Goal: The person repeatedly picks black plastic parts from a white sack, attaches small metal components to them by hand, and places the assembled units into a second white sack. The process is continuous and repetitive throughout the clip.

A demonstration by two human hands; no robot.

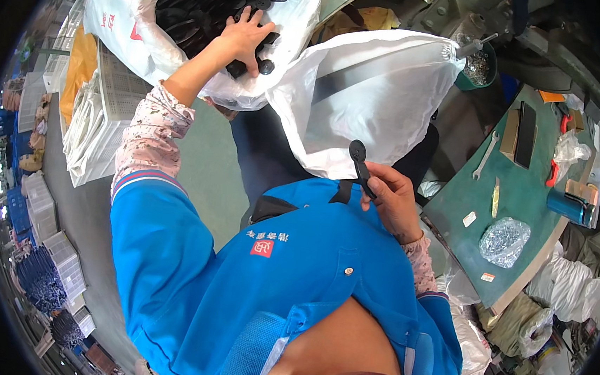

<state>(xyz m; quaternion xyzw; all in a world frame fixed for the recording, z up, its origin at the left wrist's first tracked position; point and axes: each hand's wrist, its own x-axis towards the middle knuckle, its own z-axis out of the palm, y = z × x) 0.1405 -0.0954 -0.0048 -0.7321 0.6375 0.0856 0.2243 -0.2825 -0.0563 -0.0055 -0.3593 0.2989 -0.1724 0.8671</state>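
My left hand (247, 41) lies with its fingers spread on a heap of black parts (194, 11). They fill a large white plastic sack (127, 15) whose rim is rolled back. Between the thumb and fingers of my right hand (395, 201) is a black elongated part with rounded ends (358, 152), held upright in front of my blue jacket. Just beyond it, a second white sack (378, 88) hangs wide open over my lap, its far corner caught on a metal rod (475, 45).
On the right, a green table (465, 190) bears a wrench (486, 155), a small open box (515, 137), a bag of small metal pieces (505, 242) and a blue cup (570, 205). A green bucket (491, 68) stands behind the sack. White crates (114, 92) are at left.
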